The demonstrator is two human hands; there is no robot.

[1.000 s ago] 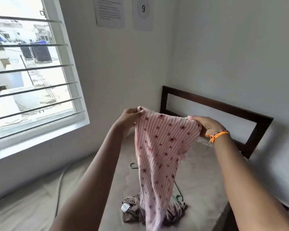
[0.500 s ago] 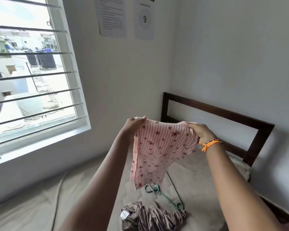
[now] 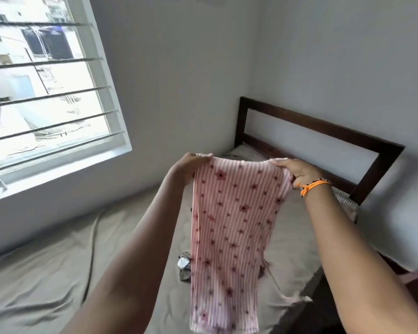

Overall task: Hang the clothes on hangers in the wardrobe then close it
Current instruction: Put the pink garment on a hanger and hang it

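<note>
A pink striped garment (image 3: pixel 229 227) with dark red flowers hangs full length in front of me over the bed. My left hand (image 3: pixel 186 168) pinches its top left corner and my right hand (image 3: pixel 295 171), with an orange band at the wrist, grips the top right corner. Behind the cloth a brownish garment (image 3: pixel 185 263) with a white label lies crumpled on the bed, mostly hidden. No hanger or wardrobe shows in this view.
The bed (image 3: pixel 58 273) has a grey-beige sheet and a dark wooden headboard (image 3: pixel 323 126) against the right wall. A barred window (image 3: pixel 46 92) fills the left wall. A dark bed edge (image 3: pixel 311 300) runs at the lower right.
The pink garment was bunched up short half a second ago and now hangs stretched down again, covering the green hanger and most of the brown garment. The view tilted down.
</note>
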